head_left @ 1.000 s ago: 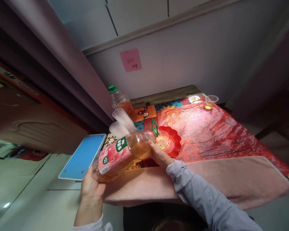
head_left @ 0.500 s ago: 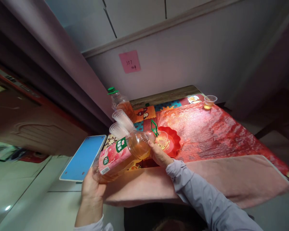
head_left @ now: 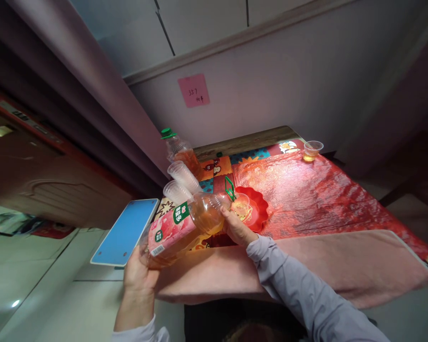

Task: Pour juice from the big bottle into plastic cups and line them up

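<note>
A large plastic bottle (head_left: 180, 225) with a pink label and amber drink lies tilted, its neck over a small clear cup (head_left: 241, 205). The cup stands in a red scalloped dish (head_left: 260, 209) on the table. My left hand (head_left: 140, 271) grips the bottle's base from below. My right hand (head_left: 235, 229) is closed near the bottle's neck and touches the cup's near side. A green handle ring (head_left: 229, 188) hangs at the neck.
Two stacks of clear cups (head_left: 181, 183) lie behind the bottle, beside a second green-capped bottle (head_left: 180, 149). Another filled cup (head_left: 312, 150) stands at the far edge of the shiny red table cover (head_left: 306, 194). A blue panel (head_left: 124, 232) sits to the left, off the table.
The bottle and both hands have shifted slightly right and up; otherwise the tilt over the cup stays the same.
</note>
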Demonstrator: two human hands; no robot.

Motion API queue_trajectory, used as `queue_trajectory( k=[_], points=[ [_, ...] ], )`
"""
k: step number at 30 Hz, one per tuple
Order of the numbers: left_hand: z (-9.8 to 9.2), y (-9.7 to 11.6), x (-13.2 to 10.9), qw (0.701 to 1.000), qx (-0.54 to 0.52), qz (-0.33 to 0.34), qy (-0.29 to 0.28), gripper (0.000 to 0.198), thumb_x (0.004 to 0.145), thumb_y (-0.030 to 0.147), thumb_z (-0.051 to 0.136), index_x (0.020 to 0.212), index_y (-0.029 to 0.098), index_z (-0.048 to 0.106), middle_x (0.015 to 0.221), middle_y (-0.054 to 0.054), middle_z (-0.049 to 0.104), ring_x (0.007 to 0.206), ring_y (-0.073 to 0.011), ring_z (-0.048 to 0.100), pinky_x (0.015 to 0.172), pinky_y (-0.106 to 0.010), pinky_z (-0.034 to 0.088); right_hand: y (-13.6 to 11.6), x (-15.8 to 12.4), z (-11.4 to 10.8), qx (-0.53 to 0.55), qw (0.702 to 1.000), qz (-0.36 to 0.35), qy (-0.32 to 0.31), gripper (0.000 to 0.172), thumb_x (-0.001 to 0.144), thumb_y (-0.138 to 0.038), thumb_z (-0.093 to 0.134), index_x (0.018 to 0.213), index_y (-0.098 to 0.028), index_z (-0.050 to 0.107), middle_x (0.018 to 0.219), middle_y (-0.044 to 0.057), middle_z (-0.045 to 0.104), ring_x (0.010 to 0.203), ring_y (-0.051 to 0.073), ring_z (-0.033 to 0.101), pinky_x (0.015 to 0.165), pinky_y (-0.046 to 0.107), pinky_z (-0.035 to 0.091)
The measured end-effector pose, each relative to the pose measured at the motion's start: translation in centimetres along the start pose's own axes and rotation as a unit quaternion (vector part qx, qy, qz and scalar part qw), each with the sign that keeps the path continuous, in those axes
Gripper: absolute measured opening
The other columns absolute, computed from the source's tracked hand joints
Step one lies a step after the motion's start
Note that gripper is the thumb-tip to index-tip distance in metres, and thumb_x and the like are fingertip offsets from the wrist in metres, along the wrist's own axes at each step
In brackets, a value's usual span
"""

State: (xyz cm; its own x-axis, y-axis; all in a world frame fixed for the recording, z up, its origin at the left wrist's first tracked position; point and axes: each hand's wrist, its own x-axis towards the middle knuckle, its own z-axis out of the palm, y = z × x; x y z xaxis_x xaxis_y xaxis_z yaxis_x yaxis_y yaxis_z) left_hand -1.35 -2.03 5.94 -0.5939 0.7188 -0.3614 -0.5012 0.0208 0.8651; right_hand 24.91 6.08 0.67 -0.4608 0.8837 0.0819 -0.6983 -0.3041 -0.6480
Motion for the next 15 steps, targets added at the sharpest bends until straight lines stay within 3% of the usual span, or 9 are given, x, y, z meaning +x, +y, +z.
queue_trajectory(
  k=[6,15],
  points=[
    [0.9,0.2,-1.0,1.0,0.008,0.002,-0.001,0.048,0.088,0.008,0.056,0.128,0.017,0.08,0.127,-0.011,0.084,0.144,-0.0357,0.064,0.109,-0.051,0.061,0.0,-0.1,0.0,-0.011,1.0,0.008,-0.004,0.075,0.083,-0.08,0.079,0.138,-0.031,0.066,0.137,0.009,0.076,0.137,0.035,0.069,0.123,0.057,0.052],
    [1.3,0.2,-1.4,1.0,0.002,0.017,0.01,0.045,0.089,0.007,0.054,0.125,0.011,0.08,0.123,-0.014,0.084,0.144,-0.0357,0.063,0.105,-0.045,0.063,0.5,0.2,-0.3,0.014,1.0,0.007,-0.003,0.07,0.083,-0.076,0.083,0.134,-0.03,0.069,0.13,0.006,0.08,0.131,0.033,0.073,0.125,0.055,0.05]
  ],
)
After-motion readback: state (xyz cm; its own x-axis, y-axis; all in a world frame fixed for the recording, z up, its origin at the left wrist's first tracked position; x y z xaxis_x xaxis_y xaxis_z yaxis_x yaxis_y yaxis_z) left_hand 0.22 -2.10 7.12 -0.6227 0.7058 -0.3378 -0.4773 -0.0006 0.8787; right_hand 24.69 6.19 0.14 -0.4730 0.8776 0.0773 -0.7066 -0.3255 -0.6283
